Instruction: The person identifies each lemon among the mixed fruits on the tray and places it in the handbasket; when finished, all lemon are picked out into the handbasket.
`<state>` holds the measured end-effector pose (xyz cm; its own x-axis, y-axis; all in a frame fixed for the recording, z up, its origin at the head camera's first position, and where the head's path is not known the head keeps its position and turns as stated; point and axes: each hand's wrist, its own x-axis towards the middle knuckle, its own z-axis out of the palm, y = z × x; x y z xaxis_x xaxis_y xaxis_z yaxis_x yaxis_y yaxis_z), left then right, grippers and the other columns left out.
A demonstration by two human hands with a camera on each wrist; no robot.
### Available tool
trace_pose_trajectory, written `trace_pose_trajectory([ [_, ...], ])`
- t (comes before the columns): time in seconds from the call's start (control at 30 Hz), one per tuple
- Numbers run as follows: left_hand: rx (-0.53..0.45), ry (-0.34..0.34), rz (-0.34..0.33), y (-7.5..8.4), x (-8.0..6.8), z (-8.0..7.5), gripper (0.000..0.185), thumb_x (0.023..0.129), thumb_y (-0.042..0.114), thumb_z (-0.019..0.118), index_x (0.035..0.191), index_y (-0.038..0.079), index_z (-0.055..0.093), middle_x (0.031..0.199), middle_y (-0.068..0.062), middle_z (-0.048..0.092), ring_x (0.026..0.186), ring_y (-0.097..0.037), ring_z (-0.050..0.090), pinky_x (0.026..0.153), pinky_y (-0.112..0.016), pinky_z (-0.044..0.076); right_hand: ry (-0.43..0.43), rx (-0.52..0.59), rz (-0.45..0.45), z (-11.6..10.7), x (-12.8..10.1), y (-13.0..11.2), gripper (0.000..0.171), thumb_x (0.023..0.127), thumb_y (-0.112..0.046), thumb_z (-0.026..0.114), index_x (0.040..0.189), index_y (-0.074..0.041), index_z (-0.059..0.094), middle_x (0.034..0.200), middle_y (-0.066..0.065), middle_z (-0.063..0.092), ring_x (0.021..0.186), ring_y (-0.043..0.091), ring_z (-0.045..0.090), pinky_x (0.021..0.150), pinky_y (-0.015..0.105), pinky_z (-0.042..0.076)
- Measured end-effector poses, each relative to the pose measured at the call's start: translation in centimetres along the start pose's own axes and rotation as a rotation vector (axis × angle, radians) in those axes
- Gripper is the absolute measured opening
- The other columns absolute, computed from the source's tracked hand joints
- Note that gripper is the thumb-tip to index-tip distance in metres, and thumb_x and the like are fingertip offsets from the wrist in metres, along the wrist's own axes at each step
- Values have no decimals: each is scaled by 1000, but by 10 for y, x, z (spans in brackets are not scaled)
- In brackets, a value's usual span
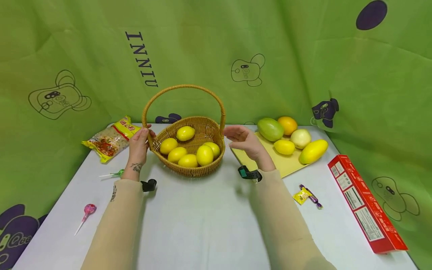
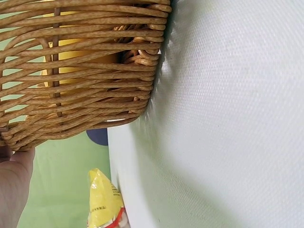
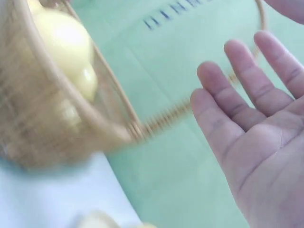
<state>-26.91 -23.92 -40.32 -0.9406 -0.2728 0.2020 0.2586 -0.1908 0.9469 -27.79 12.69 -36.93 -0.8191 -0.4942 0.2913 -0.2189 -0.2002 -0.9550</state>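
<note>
- Where the wicker basket (image 1: 190, 150) stands, at centre frame of the head view on the white table (image 1: 202, 225), six yellow lemons (image 1: 204, 155) are contained in it, kept from rolling by its woven wall.
- The left hand (image 1: 139, 144) is pressed to the basket's left rim at the foot of the handle (image 1: 183, 88), thumb laid on the weave; the basket is judged to be steadied by this contact.
- The right hand (image 1: 243, 139) is held just right of the basket, palm turned inward, fingers (image 3: 223, 116) spread and relaxed, nothing gripped; no contact is shown.
- At right of centre, further fruit is grouped on a yellow board (image 1: 270, 157), apart from the basket.
- A snack bag (image 1: 109, 139) lies at upper left of the table, a red box (image 1: 366, 202) at lower right.
</note>
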Motion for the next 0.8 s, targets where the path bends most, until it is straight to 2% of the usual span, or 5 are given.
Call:
trace_pose_trajectory([
  [0.17,-23,0,-4,1,-1,1,19,92,33,55,101,18,64,81,-1,60,83,-14,54,71,-23,48,72,11,-35,-44,-18,-5,43,78,18,56,111,-9,58,111,2,62,106,18,58,98,32,42],
  [0.37,-6,1,6,1,0,0,19,92,31,56,102,18,64,80,0,61,83,-13,55,72,-23,48,202,39,-46,-95,-37,-5,40,79,20,55,113,-2,55,108,3,63,103,18,58,90,25,47],
  [0.6,12,-13,10,0,1,-3,22,91,34,56,104,19,63,81,1,61,84,-12,56,72,-22,48,340,-37,42,-137,-52,-2,36,82,13,58,116,1,51,108,-1,62,108,17,53,81,17,48],
  [0.8,8,-28,-2,0,0,-3,23,90,36,57,104,19,63,82,0,61,84,-13,55,71,-22,48,444,-94,105,-158,-63,1,35,83,13,58,115,2,51,101,-10,62,102,9,54,80,11,47],
])
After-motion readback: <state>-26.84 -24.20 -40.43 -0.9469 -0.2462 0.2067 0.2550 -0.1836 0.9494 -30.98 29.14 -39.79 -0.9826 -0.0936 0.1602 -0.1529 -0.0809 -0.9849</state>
